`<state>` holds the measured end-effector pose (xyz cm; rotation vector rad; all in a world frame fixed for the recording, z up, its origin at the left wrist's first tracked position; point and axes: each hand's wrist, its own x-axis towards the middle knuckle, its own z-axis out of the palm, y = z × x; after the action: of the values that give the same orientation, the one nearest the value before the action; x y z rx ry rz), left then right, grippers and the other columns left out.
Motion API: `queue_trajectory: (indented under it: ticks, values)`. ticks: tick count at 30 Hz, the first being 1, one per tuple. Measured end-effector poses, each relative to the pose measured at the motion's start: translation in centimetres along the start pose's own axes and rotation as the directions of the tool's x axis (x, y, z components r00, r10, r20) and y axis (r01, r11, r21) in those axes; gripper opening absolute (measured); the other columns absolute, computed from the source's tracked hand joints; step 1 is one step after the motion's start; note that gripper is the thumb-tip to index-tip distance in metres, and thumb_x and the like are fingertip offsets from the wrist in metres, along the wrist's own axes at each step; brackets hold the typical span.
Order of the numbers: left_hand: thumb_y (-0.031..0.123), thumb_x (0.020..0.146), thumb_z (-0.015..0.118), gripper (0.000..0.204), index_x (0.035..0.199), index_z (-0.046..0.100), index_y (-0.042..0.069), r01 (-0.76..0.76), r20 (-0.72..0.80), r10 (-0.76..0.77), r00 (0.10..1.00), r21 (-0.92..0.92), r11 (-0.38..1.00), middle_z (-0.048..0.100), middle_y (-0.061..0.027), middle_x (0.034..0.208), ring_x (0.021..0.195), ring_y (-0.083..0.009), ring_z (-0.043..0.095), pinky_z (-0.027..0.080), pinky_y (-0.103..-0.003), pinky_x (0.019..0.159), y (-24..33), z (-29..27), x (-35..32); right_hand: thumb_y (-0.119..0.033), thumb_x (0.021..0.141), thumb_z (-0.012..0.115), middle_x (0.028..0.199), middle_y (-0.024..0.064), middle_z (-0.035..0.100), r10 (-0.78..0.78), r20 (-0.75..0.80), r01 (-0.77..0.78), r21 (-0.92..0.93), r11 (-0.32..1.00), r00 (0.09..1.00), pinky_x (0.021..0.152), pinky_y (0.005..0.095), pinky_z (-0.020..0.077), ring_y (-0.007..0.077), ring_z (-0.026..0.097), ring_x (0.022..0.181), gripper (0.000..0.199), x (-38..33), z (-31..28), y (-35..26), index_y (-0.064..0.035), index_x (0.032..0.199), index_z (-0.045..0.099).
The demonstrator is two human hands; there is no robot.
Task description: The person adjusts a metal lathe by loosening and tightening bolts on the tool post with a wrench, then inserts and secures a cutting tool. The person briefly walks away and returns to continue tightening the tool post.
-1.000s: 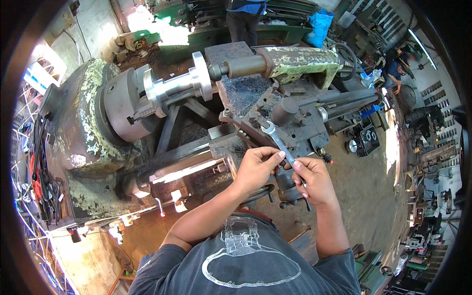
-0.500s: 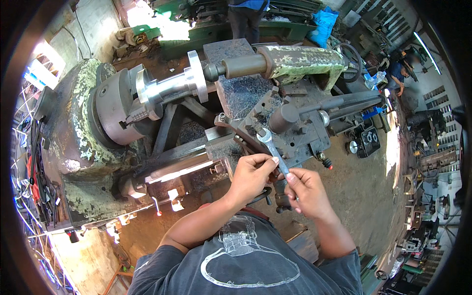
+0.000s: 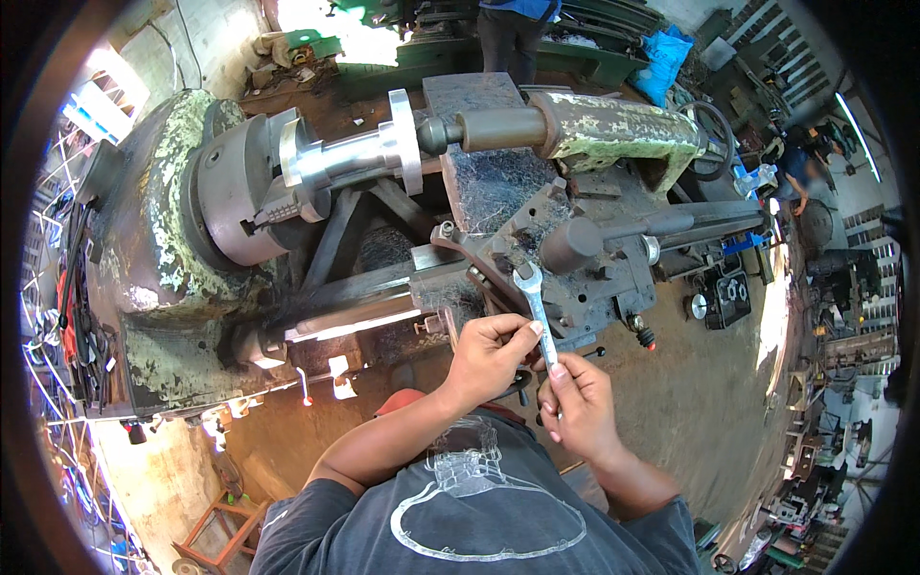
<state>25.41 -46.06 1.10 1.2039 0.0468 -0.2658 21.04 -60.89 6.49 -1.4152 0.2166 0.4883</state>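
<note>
A steel open-ended wrench points away from me, its jaw end up beside the bolts of the lathe's tool post. Whether the jaw sits on a bolt I cannot tell. My right hand is closed round the wrench's near end, thumb on top. Higher up the shank, my left hand pinches it between thumb and fingers. A dark tool bar with a bolted tip lies across the post, left of the wrench. Further left, a shiny flanged metal workpiece is held between the chuck and the tailstock.
The lathe bed runs across in front of me. A red-tipped lever sticks out at the carriage's right. Beyond it stands a black tray of parts. One person stands behind the lathe, another is at far right.
The wrench has swung to a more upright slant, its near end moving left with my right hand. The whole scene has shifted slightly as the view turned.
</note>
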Motion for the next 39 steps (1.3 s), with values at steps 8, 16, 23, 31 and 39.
queue_trajectory:
  ticks: [8, 16, 23, 31, 39]
  values:
    - [0.018, 0.097, 0.062, 0.026, 0.085, 0.070, -0.004, 0.087, 0.009, -0.087, 0.996, 0.021, 0.996, 0.062, 0.0005, 0.067, 0.060, -0.0046, 0.052, 0.042, -0.023, 0.054, 0.8, 0.0, 0.3, -0.022, 0.106, 0.043, 0.062, 0.0047, 0.046, 0.130, 0.147, -0.154, 0.159, 0.975, 0.981, 0.036, 0.0249, 0.0362, 0.0112, 0.041, 0.036, 0.026, 0.3, -1.3, -0.9, 0.0017, 0.105, 0.054]
    - [0.022, 0.102, 0.056, 0.033, 0.084, 0.065, -0.004, 0.215, 0.084, -0.217, 0.972, 0.032, 0.976, 0.058, 0.0003, 0.066, 0.063, -0.0046, 0.052, 0.043, -0.023, 0.057, 2.2, -0.3, 0.2, -0.036, 0.106, 0.038, 0.057, 0.0074, 0.047, 0.279, 0.428, -0.445, 0.359, 0.820, 0.859, 0.040, 0.0321, 0.0403, 0.0191, 0.045, 0.037, 0.040, 2.6, -1.2, -0.5, -0.0027, 0.091, 0.052]
    - [0.018, 0.105, 0.044, 0.021, 0.108, 0.053, 0.000, 0.130, 0.194, -0.176, 0.965, 0.228, 0.965, 0.061, -0.0074, 0.081, 0.070, -0.0142, 0.061, 0.050, -0.031, 0.065, 1.3, 0.6, -0.5, -0.040, 0.107, 0.037, 0.053, 0.0003, 0.033, 0.355, 0.321, -0.472, 0.457, 0.754, 0.878, 0.037, 0.0283, 0.0318, 0.0128, 0.033, 0.034, 0.040, 1.9, -1.4, -0.4, -0.0069, 0.086, 0.046]
    - [0.015, 0.105, 0.041, 0.014, 0.107, 0.046, 0.002, 0.181, 0.405, -0.222, 0.887, 0.138, 0.974, 0.056, -0.0132, 0.078, 0.067, -0.0224, 0.061, 0.049, -0.037, 0.063, 1.6, -1.1, 0.5, -0.042, 0.107, 0.035, 0.052, -0.0002, 0.029, 0.231, 0.228, -0.322, 0.560, 0.764, 0.946, 0.036, 0.0294, 0.0316, 0.0124, 0.029, 0.034, 0.039, 0.9, 1.8, 0.8, -0.0079, 0.090, 0.044]
    - [0.017, 0.104, 0.040, 0.018, 0.104, 0.051, 0.002, 0.063, 0.650, -0.290, 0.702, 0.349, 0.935, 0.057, -0.0143, 0.082, 0.073, -0.0263, 0.060, 0.050, -0.039, 0.069, 4.1, -5.2, 3.1, -0.038, 0.108, 0.031, 0.050, 0.0021, 0.029, 0.065, 0.051, -0.082, 0.693, 0.716, 0.997, 0.035, 0.0316, 0.0313, 0.0147, 0.030, 0.034, 0.036, 1.3, 8.0, 1.7, -0.0091, 0.090, 0.040]
